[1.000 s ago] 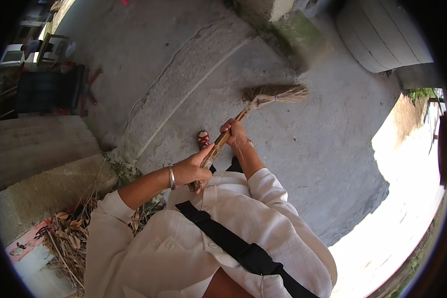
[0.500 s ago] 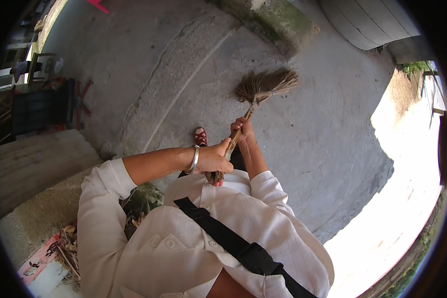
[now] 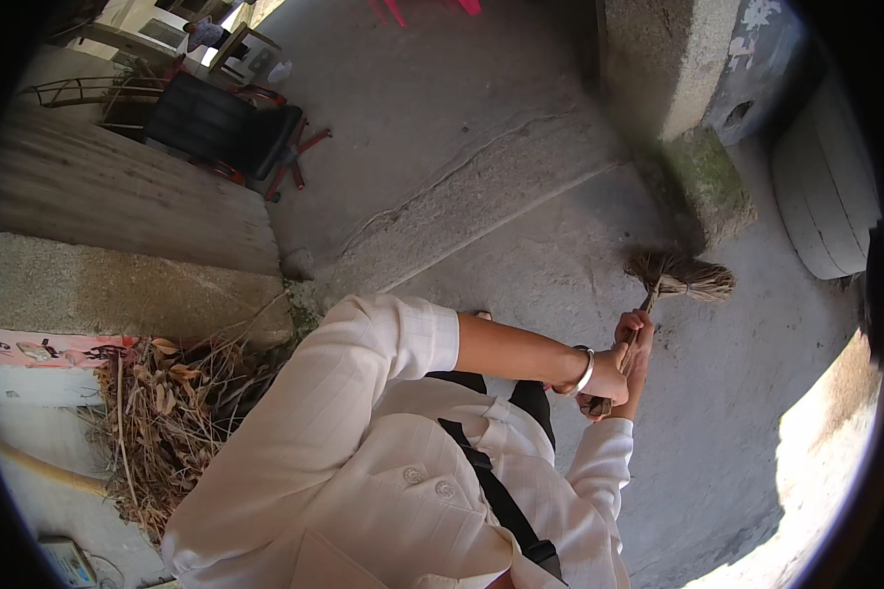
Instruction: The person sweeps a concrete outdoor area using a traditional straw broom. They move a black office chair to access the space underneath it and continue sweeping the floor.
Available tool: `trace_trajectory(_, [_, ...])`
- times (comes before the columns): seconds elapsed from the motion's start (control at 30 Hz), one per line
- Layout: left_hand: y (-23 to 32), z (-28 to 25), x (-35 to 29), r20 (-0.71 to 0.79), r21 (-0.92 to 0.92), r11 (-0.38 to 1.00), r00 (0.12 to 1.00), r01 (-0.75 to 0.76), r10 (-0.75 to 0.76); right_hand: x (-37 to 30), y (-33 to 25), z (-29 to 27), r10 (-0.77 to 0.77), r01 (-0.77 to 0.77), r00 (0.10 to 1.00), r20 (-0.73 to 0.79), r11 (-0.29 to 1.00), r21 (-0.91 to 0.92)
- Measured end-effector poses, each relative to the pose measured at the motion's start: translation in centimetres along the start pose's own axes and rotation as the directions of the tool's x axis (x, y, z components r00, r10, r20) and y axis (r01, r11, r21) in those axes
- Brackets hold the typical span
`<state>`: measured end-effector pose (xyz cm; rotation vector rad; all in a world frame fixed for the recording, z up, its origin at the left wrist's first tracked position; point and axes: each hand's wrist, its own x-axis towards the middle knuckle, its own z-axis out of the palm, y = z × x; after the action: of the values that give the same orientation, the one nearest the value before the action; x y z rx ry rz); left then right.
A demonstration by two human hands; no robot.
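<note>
A broom [image 3: 695,279] with brown, bound bristles rests its head on the grey concrete floor, out to the right of my body. Both of my hands are closed round its short handle. My left hand [image 3: 609,381], with a silver bangle at the wrist, grips the upper end of the handle nearest my body. Farther along, closer to the bristles, my right hand [image 3: 636,337] wraps the handle. My left forearm crosses in front of my waist and hides part of the handle.
A raised concrete strip [image 3: 481,196] crosses the floor ahead. A mossy pillar base [image 3: 702,182] stands beyond the broom, with a large round grey container [image 3: 827,182] to its right. Dry leaves and twigs [image 3: 182,412] are heaped at left, below a black chair [image 3: 221,123]. A person [image 3: 204,35] is far off.
The view has turned, so the broom and both hands now appear farther right. More of the leaf heap, chair and pillar shows. Both hands keep their hold on the broom.
</note>
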<state>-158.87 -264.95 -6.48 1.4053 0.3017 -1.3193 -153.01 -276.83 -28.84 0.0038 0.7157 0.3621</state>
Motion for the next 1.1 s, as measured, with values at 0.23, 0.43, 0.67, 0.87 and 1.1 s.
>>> trace_trajectory(0.23, [-3.0,2.4,2.6,0.040,0.509,0.857,0.992,0.083,-0.120,-0.9,-0.1,-8.1,0.008,-0.007,0.997,-0.074,1.000,0.015])
trace_trajectory(0.43, [-3.3,1.2,0.1,0.238,0.274,0.947,0.943,0.165,-0.233,-5.0,0.6,-11.0,-0.045,0.065,0.994,-0.101,0.977,0.203])
trace_trajectory(0.67, [-2.7,-0.4,-5.1,0.265,0.045,0.982,0.946,0.185,-0.190,-7.8,4.7,-6.0,-0.195,0.214,0.929,-0.314,0.976,0.026])
trace_trajectory(0.87, [-3.4,2.6,-2.9,0.165,0.137,0.973,0.964,0.187,-0.209,-5.9,3.8,-5.6,-0.190,0.209,0.957,-0.217,0.976,0.065])
trace_trajectory(1.1, [-3.1,3.7,-1.2,0.157,0.232,0.872,0.868,0.431,-0.470,-6.0,5.6,-11.5,-0.133,0.197,0.938,-0.320,0.964,0.178])
